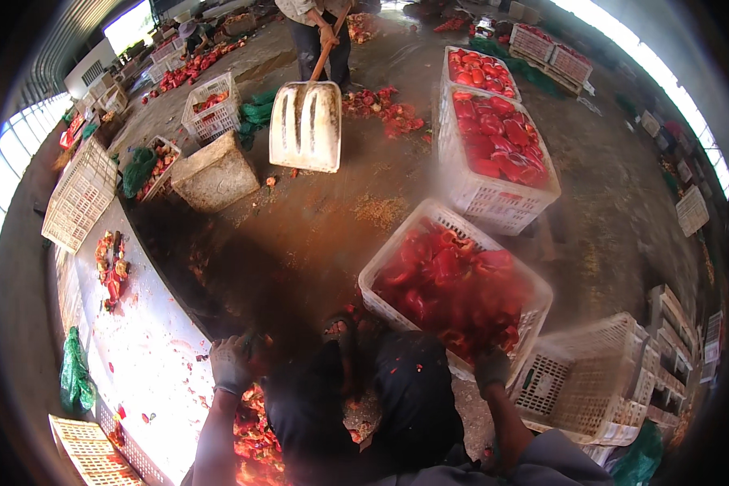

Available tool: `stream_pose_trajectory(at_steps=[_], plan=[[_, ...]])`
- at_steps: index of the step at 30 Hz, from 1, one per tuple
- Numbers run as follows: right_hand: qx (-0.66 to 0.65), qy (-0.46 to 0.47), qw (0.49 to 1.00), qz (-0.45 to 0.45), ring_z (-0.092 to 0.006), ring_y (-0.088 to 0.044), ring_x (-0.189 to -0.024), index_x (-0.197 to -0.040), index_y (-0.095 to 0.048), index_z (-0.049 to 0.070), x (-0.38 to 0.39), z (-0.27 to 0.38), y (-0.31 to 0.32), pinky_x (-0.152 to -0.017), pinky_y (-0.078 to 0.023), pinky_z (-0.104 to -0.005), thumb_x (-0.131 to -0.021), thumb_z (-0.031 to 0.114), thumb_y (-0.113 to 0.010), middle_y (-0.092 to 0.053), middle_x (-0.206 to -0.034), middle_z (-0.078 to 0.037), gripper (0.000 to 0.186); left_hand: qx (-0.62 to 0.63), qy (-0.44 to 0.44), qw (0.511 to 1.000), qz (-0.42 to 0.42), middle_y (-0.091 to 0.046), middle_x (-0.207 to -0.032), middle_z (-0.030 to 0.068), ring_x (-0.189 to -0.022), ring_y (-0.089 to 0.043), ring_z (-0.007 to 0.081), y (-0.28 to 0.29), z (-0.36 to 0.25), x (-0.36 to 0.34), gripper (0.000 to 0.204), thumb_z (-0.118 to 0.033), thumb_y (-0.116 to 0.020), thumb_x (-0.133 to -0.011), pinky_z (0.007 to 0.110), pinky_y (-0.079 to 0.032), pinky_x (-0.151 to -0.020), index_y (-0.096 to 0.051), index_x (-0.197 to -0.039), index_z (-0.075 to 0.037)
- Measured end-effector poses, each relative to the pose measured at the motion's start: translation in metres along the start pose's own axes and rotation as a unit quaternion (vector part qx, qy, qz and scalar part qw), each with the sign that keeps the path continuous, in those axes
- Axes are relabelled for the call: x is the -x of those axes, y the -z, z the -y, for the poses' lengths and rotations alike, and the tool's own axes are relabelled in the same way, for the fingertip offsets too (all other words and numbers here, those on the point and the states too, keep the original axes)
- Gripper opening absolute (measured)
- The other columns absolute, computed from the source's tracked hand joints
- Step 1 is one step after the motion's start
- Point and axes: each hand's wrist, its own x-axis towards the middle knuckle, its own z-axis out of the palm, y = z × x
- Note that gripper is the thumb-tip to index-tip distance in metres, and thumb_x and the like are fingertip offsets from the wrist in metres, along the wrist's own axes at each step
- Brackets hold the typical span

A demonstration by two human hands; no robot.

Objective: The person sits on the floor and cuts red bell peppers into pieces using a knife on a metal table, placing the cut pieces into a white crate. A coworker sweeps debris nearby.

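Note:
My left hand [231, 364], in a pale glove, is at the right edge of the shiny metal table [142, 340]. Its fingers look curled; a dark blur beside them hides what they hold, if anything. In a darker glove, my right hand [492, 368] is at the near rim of a white plastic crate [389, 247] filled with red pepper pieces [445, 271]. Its fingertips are lost in shadow against the peppers and the rim. Pepper scraps [255, 437] lie in a heap below my left forearm.
A person [312, 28] ahead holds a wide white shovel [305, 130]. Beyond my crate stand more full crates [494, 198]. An open crate [579, 381] is at my right. Pepper cores and a dark tool [115, 267] lie on the table. A stained block [215, 174] stands ahead left.

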Motion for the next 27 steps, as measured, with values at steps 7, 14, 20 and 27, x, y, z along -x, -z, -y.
stream_pose_trajectory(at_steps=[7, 14, 20, 27], plan=[[0.000, 0.005, 1.000, 0.025, -0.0473, -0.076, -0.106, -0.113, -0.075, 0.003, 0.002, 0.004, 0.005, -0.090, -0.060, -0.0593, -0.102, 0.031, -0.060, -0.078, -0.109, -0.028, 0.033, 0.030, 0.041, 0.999, -0.001, -0.077, -0.100, 0.0114, -0.098, -0.075, 0.0345, 0.016, -0.014, -0.001, 0.039, -0.045, -0.080, -0.083, 0.049, -0.050, -0.098, -0.079, -0.113, -0.019], [0.035, 0.042, 0.998, 0.037, -0.0410, -0.075, -0.110, -0.117, -0.074, 0.006, 0.001, -0.001, 0.004, -0.094, -0.060, -0.0521, -0.102, 0.028, -0.060, -0.076, -0.114, -0.022, 0.030, 0.028, 0.020, 0.999, -0.014, -0.077, -0.105, 0.0138, -0.101, -0.072, 0.0377, 0.010, -0.010, 0.001, 0.034, -0.042, -0.067, -0.096, 0.052, -0.051, -0.099, -0.078, -0.113, -0.015], [0.083, 0.057, 0.992, 0.072, -0.0375, -0.072, -0.116, -0.119, -0.072, 0.004, 0.003, 0.002, 0.006, -0.098, -0.059, -0.0444, -0.104, 0.029, -0.057, -0.072, -0.124, -0.020, 0.033, 0.027, 0.038, 0.999, -0.009, -0.078, -0.105, 0.0128, -0.101, -0.071, 0.0365, -0.001, 0.000, 0.004, 0.030, -0.039, -0.070, -0.093, 0.051, -0.050, -0.097, -0.078, -0.112, -0.017], [0.053, 0.064, 0.996, 0.036, -0.0453, -0.076, -0.109, -0.114, -0.076, 0.004, -0.004, -0.010, -0.005, -0.092, -0.061, -0.0557, -0.101, 0.032, -0.061, -0.077, -0.114, -0.026, 0.035, -0.021, 0.016, 1.000, 0.015, -0.078, -0.108, 0.0110, -0.104, -0.073, 0.0331, -0.012, 0.013, 0.004, 0.031, -0.037, -0.075, -0.087, 0.051, -0.050, -0.099, -0.078, -0.113, -0.019]])
